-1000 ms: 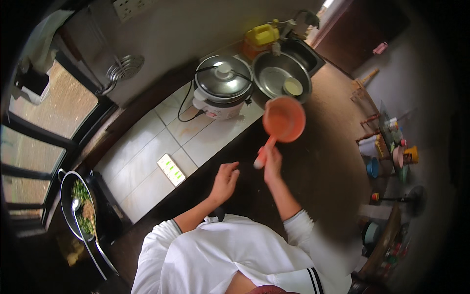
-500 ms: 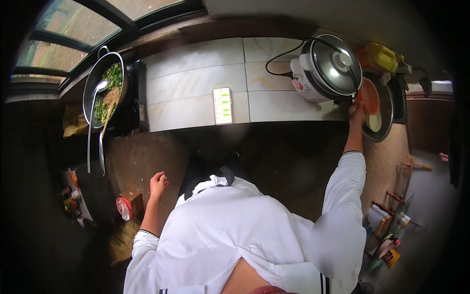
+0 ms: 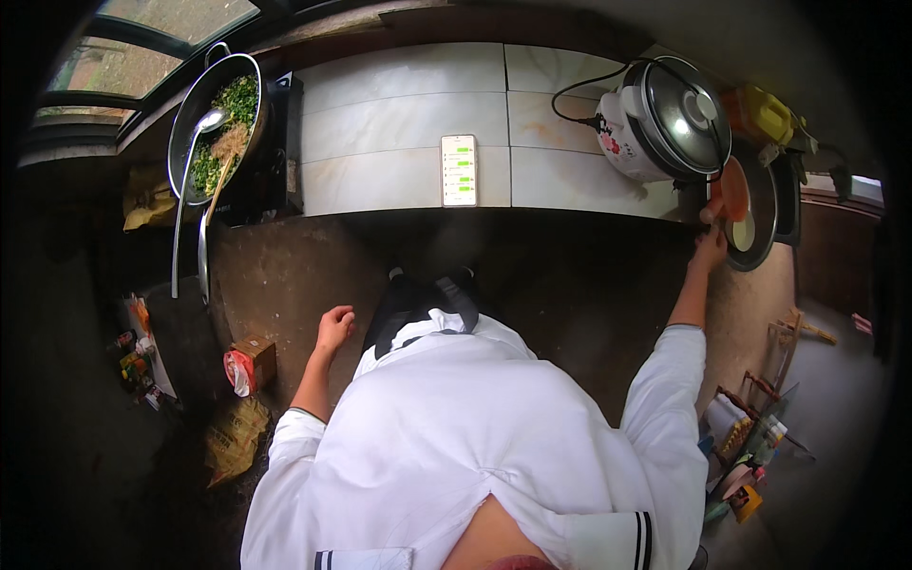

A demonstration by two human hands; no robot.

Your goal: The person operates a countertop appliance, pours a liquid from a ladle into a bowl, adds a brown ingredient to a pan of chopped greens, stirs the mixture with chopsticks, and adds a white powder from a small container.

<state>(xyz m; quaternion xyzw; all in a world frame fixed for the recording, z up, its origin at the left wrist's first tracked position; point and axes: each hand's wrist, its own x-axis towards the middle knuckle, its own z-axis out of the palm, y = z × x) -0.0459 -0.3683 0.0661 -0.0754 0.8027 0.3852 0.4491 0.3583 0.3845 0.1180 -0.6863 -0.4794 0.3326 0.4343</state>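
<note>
Orange dipper (image 3: 731, 187) is positioned over basin (image 3: 757, 251), likely so drips are caught; right hand (image 3: 708, 249) at handle (image 3: 710, 213), grip can't be told; left hand (image 3: 335, 329) held apart, loosely open.

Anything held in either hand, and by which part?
The left hand holds nothing visible. The right hand is at the handle end of the orange dipper; whether it grips cannot be told.

Left hand (image 3: 335, 328) loosely curled, right hand (image 3: 709, 250) stretched outward, hands well apart
</note>
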